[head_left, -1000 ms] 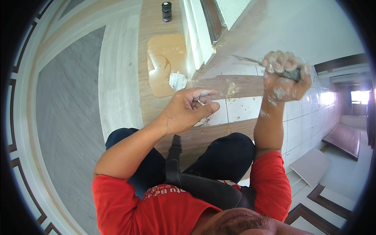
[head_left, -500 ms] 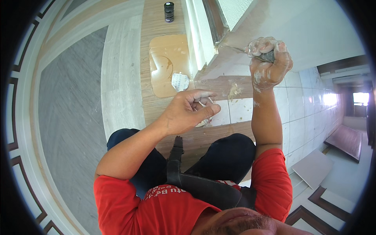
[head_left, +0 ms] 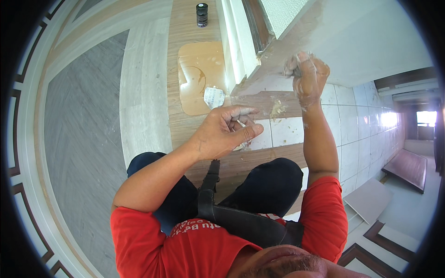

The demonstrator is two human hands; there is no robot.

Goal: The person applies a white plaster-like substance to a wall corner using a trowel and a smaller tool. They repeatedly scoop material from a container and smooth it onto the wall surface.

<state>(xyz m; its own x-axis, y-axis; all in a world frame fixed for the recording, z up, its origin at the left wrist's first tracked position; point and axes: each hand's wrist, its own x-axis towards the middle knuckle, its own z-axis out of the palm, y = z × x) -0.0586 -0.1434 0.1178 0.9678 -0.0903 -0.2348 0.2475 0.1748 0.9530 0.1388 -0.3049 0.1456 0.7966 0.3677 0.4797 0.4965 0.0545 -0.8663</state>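
Head view: white-smeared right hand point(head_left: 311, 78), grip closed round grey handle point(head_left: 297, 72); curled left hand point(head_left: 224, 130), grip contents unclear.

From the head, one wide fisheye view looks steeply down: shirt point(head_left: 185, 245) close at the lower edge, left hand point(head_left: 222, 129) and right hand point(head_left: 310, 78) farther off, floor point(head_left: 83, 125) bending toward the left rim.
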